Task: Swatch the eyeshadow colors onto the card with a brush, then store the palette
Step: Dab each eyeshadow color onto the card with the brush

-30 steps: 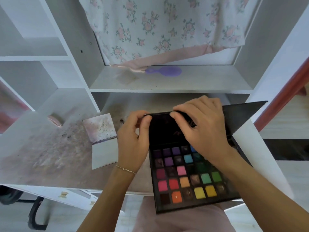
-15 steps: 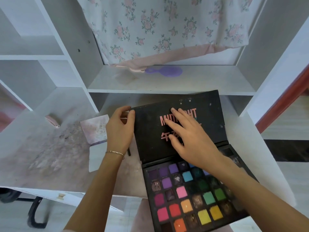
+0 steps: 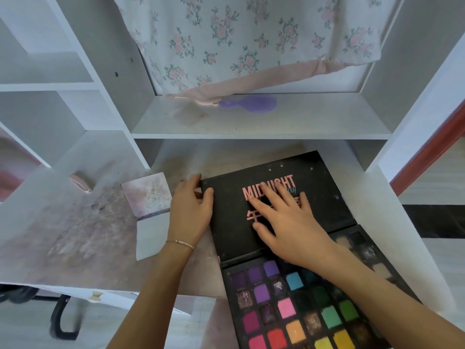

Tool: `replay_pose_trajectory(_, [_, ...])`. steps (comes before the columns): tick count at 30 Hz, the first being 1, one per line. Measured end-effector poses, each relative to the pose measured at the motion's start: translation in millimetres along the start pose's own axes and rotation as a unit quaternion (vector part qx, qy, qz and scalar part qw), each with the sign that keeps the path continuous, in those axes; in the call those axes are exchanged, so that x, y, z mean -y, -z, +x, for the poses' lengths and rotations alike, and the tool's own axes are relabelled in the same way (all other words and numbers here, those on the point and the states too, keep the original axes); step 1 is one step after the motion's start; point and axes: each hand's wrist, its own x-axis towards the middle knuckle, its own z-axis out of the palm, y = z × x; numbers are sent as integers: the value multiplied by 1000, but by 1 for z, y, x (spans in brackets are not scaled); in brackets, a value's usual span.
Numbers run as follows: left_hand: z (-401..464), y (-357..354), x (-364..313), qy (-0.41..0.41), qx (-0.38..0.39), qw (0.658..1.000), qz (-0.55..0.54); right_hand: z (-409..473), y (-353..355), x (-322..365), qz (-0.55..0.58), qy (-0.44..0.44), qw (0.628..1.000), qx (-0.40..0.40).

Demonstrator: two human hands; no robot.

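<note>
A black eyeshadow palette lies open on the desk, its rows of coloured pans nearest me and hanging over the front edge. Its lid, printed with pink letters, lies flat behind the pans. My left hand grips the lid's near-left corner, thumb on top and fingers round the edge. My right hand presses flat on the lid with straight, spread fingers. A folded white card with a stained upper half lies just left of my left hand. No brush is plainly visible.
The white desk is smeared with powder. A small pink object lies at its back left. A purple hairbrush sits on the shelf above, under a floral cloth. Open cubbies stand to the left.
The lid has swung back from half raised to lying flat on the desk. My right hand followed it down and now lies flat on it; the palette slid toward me.
</note>
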Motion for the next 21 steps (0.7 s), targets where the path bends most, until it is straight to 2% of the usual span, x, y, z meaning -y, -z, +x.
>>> replay_pose_trajectory(3, [-16, 1, 0, -113, 4, 991, 76, -7, 1, -7, 16, -34, 998, 42])
replay_pose_trajectory(6, [-32, -5, 2, -215, 94, 961, 149, -15, 2, -15, 7, -76, 994, 84])
replay_pose_trajectory(8, [-39, -14, 5, -217, 181, 943, 176, -17, 0, -18, -2, -90, 991, 102])
replay_pose_trajectory(10, [-37, -23, 11, -212, 220, 926, 224, -16, -3, -19, -14, -90, 990, 110])
replay_pose_trajectory(17, [11, -31, 15, -233, 258, 891, 292, 16, -5, -30, -9, -97, 991, 92])
replay_pose_trajectory(21, [39, -36, 15, -236, 267, 884, 303, 40, -5, -37, 8, -108, 991, 76])
